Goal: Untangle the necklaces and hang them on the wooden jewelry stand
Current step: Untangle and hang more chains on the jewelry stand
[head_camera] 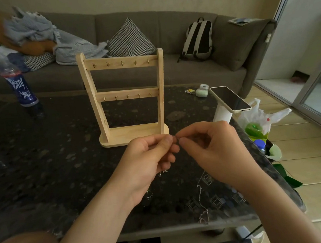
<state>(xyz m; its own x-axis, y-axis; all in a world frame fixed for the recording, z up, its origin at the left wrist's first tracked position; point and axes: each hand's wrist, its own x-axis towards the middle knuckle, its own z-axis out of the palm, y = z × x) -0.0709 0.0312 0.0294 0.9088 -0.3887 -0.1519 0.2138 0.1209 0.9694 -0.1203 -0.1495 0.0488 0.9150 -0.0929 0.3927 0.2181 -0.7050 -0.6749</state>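
Note:
The wooden jewelry stand (124, 97) stands upright mid-table, with two rails of small hooks that carry nothing. Just in front of its base, my left hand (151, 158) and my right hand (209, 148) meet fingertip to fingertip, both pinching a thin silver necklace (199, 192) at its clasp end. The fine chain hangs down from my hands to the dark table near the front edge. Another bit of chain (164, 172) dangles under my left palm. The clasp itself is too small to make out.
A dark speckled table (54, 157) holds a blue bottle (19, 83) at the far left, a phone (230, 99) on a white holder and a small green case (201, 92) at the right. A grey sofa lies behind. Plastic bags sit on the floor to the right.

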